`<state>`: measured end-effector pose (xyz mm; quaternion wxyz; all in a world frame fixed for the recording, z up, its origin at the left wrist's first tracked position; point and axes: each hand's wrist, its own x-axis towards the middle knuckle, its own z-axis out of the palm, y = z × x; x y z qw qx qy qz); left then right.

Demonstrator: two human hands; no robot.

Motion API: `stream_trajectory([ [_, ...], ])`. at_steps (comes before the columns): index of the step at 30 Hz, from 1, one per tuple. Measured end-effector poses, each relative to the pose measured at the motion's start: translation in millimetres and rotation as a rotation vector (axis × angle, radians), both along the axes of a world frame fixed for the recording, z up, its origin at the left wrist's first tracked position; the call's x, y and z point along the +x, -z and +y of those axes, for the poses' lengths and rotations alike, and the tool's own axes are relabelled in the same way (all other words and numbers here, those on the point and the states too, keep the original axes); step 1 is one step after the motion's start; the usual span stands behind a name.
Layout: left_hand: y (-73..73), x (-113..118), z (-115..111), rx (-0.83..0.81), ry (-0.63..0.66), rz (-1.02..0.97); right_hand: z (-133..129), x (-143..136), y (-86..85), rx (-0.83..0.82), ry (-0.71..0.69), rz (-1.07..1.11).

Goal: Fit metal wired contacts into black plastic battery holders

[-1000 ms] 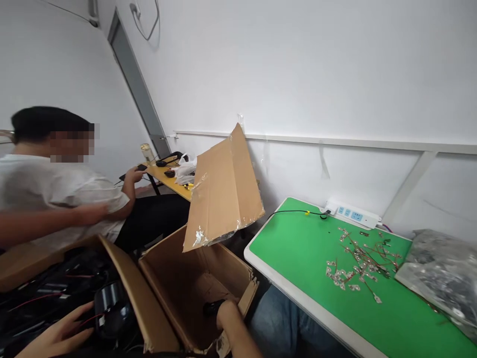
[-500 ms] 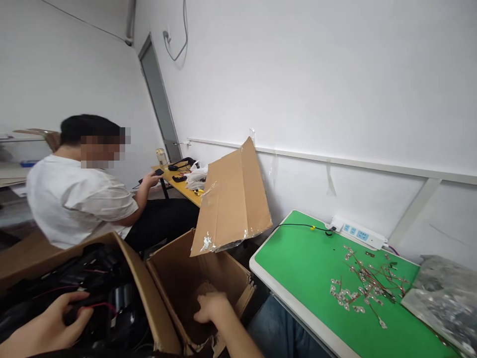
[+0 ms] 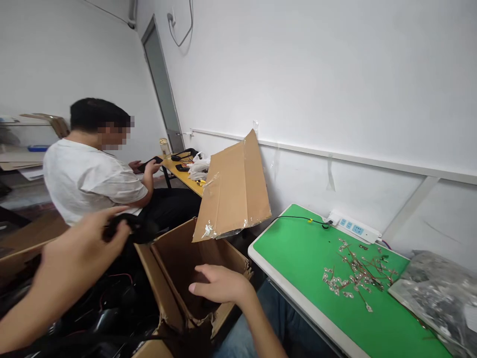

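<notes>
While the left hand (image 3: 76,253) gripped a black object (image 3: 130,227) left of the torn carton (image 3: 219,252), the right hand (image 3: 221,284) hung open over its mouth.

Left hand (image 3: 80,248) gripping black part (image 3: 128,226); right hand (image 3: 219,284) over box (image 3: 179,253).

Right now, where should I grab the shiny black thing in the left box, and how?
Come straight down from above, since the left box is open on top and other black parts crowd around. I'd pinch the shiny black thing across its smooth, rounded body. Leave the red wire nearby alone: it looks thin and might pull loose.
</notes>
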<state>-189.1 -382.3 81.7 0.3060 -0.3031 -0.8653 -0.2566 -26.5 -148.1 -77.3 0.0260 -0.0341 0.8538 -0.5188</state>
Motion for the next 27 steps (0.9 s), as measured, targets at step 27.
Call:
stream_trajectory([
  [27,140.5,289,518,0.216,2.106,0.045,308,279,1.2,-0.585,1.433,1.014],
])
